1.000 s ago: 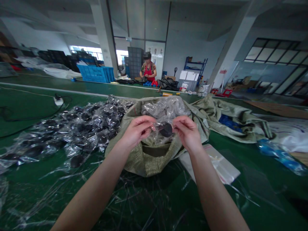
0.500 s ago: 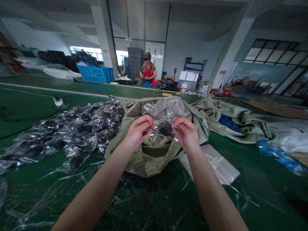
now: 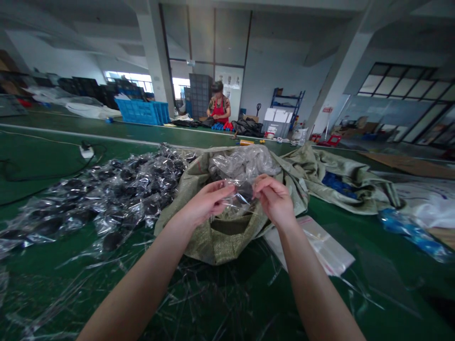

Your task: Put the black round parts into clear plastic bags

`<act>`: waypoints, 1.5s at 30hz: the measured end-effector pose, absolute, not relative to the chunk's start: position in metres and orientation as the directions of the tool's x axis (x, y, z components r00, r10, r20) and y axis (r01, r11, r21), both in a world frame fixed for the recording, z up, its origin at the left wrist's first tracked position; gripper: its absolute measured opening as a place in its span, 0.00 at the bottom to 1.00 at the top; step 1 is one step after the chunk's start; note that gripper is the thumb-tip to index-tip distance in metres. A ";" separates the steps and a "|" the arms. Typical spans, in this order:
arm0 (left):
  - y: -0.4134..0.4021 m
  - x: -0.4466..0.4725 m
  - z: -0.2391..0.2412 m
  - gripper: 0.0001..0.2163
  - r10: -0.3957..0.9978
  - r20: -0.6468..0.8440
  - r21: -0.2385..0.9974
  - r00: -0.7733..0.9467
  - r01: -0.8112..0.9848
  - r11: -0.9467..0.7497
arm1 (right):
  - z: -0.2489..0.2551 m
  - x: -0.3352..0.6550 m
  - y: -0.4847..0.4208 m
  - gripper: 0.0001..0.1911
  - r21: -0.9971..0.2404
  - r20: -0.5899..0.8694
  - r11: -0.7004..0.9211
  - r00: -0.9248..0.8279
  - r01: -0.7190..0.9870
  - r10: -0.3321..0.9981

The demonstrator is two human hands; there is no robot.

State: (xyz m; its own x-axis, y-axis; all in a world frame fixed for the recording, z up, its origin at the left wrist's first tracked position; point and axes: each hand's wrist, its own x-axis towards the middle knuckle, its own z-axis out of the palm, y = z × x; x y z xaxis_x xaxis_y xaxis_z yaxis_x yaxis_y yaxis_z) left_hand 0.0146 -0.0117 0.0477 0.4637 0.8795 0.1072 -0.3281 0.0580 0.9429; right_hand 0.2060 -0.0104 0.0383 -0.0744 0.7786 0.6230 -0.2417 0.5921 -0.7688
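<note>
Between my hands, above the mouth of a green woven sack, is a clear plastic bag with a dark round item inside. My left hand pinches the bag's left side, the thumb laid along it. The right side is pinched in the fingertips of my right hand. Crumpled clear plastic fills the sack's opening behind the bag. To the left lies a heap of dark round items in clear bags.
A stack of flat clear bags lies right of the sack. Thin plastic strips litter the green surface in front. Another woven sack with blue contents is at right. A white power socket with a cable lies left. Across the surface, a person in a red apron works.
My left hand has shifted slightly, its thumb now stretched along the bag. The bag has tilted, so the dark item shows less clearly. The right hand stays nearly in place.
</note>
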 end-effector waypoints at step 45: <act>-0.011 0.012 0.044 0.16 0.837 0.313 0.867 0.450 -0.495 -0.059 | 0.053 0.202 -0.021 0.25 -0.848 0.420 0.362 -0.075 -0.386 0.904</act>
State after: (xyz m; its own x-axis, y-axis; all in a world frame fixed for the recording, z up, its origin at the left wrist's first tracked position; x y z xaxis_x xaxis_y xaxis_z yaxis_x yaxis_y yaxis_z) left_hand 0.0124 -0.0111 0.0440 0.4496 0.8366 0.3129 -0.4947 -0.0585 0.8671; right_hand 0.2024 -0.0210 0.0526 -0.0751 0.9042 0.4205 -0.3865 0.3623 -0.8482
